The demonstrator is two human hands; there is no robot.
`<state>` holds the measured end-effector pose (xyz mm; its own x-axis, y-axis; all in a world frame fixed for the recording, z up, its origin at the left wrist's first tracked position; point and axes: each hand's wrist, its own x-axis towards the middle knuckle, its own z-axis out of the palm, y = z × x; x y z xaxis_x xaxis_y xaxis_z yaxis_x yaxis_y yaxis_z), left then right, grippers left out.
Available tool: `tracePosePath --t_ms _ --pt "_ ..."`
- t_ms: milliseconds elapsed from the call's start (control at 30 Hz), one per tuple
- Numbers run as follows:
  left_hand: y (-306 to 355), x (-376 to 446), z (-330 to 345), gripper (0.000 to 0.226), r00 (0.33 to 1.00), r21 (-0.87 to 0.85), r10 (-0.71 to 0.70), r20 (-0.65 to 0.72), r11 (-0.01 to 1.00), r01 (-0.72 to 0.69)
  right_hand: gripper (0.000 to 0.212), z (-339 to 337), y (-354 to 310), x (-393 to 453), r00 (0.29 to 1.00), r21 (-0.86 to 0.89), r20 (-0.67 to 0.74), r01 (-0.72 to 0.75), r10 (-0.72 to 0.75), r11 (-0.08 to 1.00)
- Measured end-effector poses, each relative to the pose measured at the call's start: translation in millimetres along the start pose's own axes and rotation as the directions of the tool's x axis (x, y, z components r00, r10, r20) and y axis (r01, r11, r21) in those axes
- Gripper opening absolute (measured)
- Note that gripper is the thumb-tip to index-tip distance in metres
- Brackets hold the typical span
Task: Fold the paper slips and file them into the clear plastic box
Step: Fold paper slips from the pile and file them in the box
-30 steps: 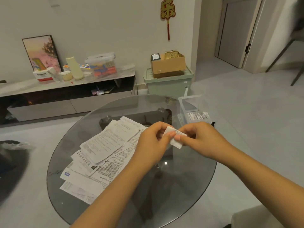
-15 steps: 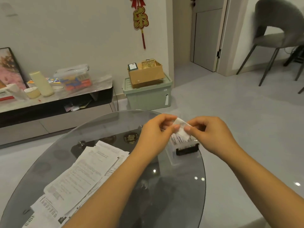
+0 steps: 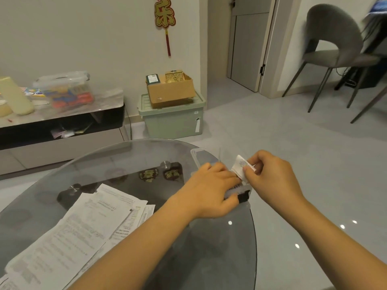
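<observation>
My right hand (image 3: 272, 181) pinches a small folded white paper slip (image 3: 240, 166) between thumb and fingers, just above the clear plastic box (image 3: 235, 190). The box sits near the right edge of the round glass table (image 3: 117, 155); it has a black latch on its front, and its open lid (image 3: 195, 154) stands behind. My left hand (image 3: 209, 193) lies over the box, fingers curled across its top and thumb against the front wall. It hides most of the inside. A pile of unfolded printed slips (image 3: 83, 227) lies at the table's left.
Beyond the table, a low TV cabinet (image 3: 62, 130) carries a clear bin and bottles. A green storage tub (image 3: 171, 120) topped by a cardboard box stands against the wall. At the right, a grey chair (image 3: 333, 49) stands on the tiled floor.
The view has swung right and closer. My left hand let go of the folded slip and dropped onto the box. My right hand now holds the slip alone, over the box.
</observation>
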<state>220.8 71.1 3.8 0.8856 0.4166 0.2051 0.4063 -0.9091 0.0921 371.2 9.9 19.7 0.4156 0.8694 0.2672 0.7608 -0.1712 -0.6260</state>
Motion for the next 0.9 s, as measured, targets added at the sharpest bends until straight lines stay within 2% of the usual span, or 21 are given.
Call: tracePosePath --t_ms 300,500,600,733,900 --pt "0.7 -1.2 4.2 0.061 0.999 0.094 -0.02 -0.05 0.995 0.025 0.017 11.8 -0.2 1.9 0.997 -0.055 -0.038 0.059 -0.061 0.997" --pt "4.3 2.1 -1.6 0.057 0.999 0.073 -0.045 0.022 0.996 0.043 0.012 10.1 -3.9 1.1 0.99 -0.009 -0.116 0.085 -0.086 0.996" --pt "5.6 3.3 -2.0 0.061 0.997 0.101 -0.07 0.043 0.993 0.065 0.011 11.3 -2.5 1.3 0.991 -0.037 -0.085 0.103 -0.106 0.994" --pt "4.2 3.7 2.2 0.066 0.997 0.098 -0.073 -0.013 0.992 0.074 0.011 11.3 -0.3 3.4 0.992 -0.065 -0.067 0.098 -0.102 0.993" --pt "1.9 1.4 5.1 0.044 0.993 0.037 -0.085 -0.079 0.995 0.088 0.004 13.2 -5.6 5.3 0.995 -0.183 0.04 0.092 -0.086 0.979"
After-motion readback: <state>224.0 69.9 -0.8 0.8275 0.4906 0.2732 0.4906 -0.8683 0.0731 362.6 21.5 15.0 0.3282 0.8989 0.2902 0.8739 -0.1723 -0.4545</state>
